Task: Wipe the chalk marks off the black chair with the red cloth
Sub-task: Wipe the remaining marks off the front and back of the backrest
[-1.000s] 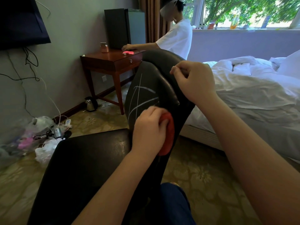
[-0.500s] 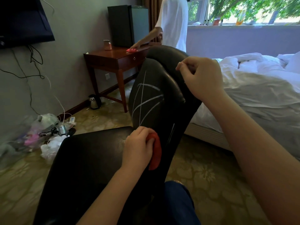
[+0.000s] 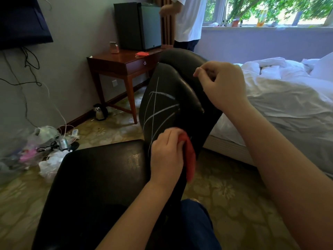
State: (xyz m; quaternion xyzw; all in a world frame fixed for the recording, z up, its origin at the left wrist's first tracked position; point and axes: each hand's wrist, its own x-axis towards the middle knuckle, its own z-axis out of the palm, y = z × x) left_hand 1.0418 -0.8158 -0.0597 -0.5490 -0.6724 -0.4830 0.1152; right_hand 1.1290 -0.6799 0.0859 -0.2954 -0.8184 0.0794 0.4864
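The black chair [image 3: 93,177] stands in front of me, its backrest rising at centre. White chalk lines [image 3: 158,109] cross the inner face of the backrest. My left hand [image 3: 166,156] grips the red cloth [image 3: 190,157] and presses it against the lower backrest, just below the lines. My right hand [image 3: 223,87] is curled over the top edge of the backrest and holds it. Part of the cloth is hidden behind my left hand.
A wooden side table [image 3: 124,64] with a small fridge [image 3: 138,26] and another red cloth [image 3: 142,54] stands behind the chair. A person [image 3: 187,18] stands by the window. A bed [image 3: 288,109] lies to the right. A kettle [image 3: 100,111], bags and cables litter the floor at left.
My left hand slid the red cloth down the backrest, then slightly back up. The person at the back straightened up and stepped away from the table.
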